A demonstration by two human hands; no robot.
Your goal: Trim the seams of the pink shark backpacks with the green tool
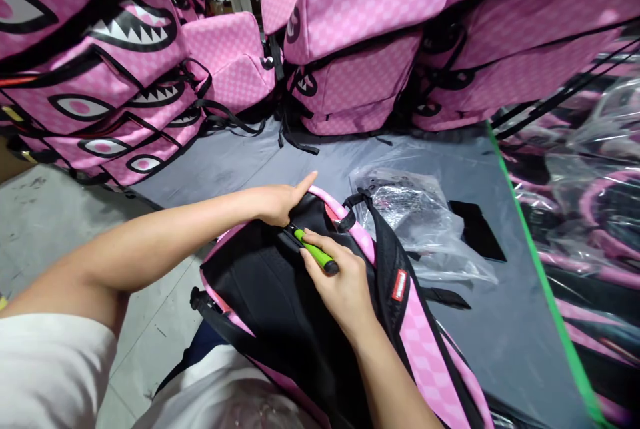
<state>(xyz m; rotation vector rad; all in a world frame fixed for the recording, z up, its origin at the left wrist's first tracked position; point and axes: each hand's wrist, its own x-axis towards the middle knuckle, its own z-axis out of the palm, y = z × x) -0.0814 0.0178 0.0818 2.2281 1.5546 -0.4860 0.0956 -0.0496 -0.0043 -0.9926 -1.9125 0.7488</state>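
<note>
A pink checkered backpack (425, 349) lies in front of me with its black inside (280, 289) facing up. My right hand (345, 282) is closed around a slim tool with a bright green handle (315, 251) and a black end. The tool's front end points at the black fabric beside my left hand; its tip is too hidden to make out. My left hand (280, 204) grips the backpack near its far edge, one finger stretched along the pink piping. Its other fingers are mostly hidden.
Pink shark-face backpacks are stacked at left (100, 76) and along the back (370, 22). Right of my work lie a clear plastic bag (415, 209) and a flat black phone-like object (477, 229) on the grey table (525, 322). Plastic-wrapped bags (600, 216) fill the far right.
</note>
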